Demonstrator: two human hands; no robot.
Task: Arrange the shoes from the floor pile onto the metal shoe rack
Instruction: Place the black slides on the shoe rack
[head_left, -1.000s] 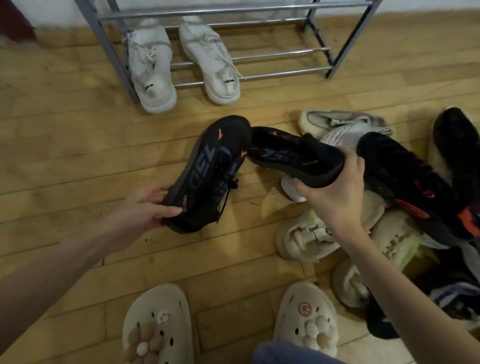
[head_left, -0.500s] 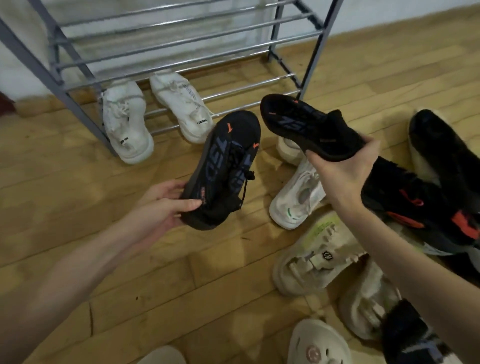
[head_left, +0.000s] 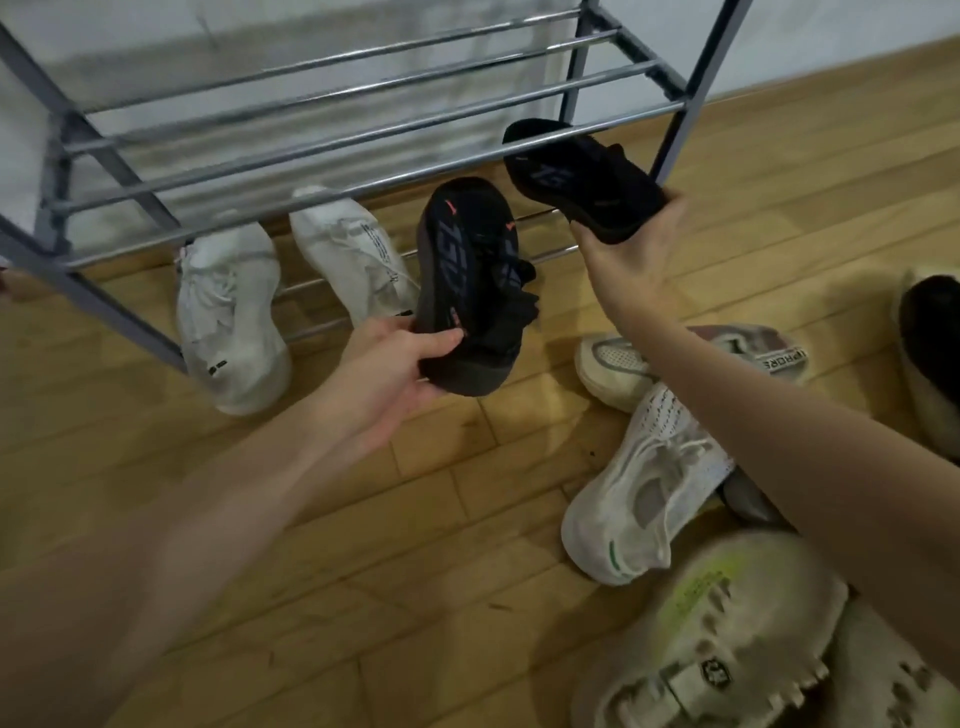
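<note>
The person holds one black sneaker in each hand at the front of the metal shoe rack (head_left: 363, 150). The left hand (head_left: 395, 364) is clamped around the heel of the left black sneaker (head_left: 470, 280), thumb across its side, with the toe aimed toward twelve o'clock at the rack's lowest bars. The shoe sits tilted on its side, so the bluish lettering and small orange marks on its upper are visible. At about one o'clock from it, the right hand (head_left: 631, 254) cups the heel of the right black sneaker (head_left: 576, 176) from beneath, fingers closed around the sole. Its toe points toward eleven o'clock and sits at the front bar of the tier above. The two black shoes are near each other but apart.

On the lowest tier, at nine o'clock from the left-hand shoe, a pair of white sneakers (head_left: 234, 312) rests with heels toward the viewer; the nearer of them lies just beside the held shoe. The rack's upper bars carry nothing visible.

At four o'clock from the hands, the floor pile spreads across the wooden floor (head_left: 363, 545): a white knit sneaker (head_left: 644, 493) under the right forearm, a pale sneaker with a lettered strap (head_left: 623, 358) behind it, a cream clog (head_left: 727, 639) at the bottom right corner, and a dark-lined shoe (head_left: 932, 338) at the right edge.
</note>
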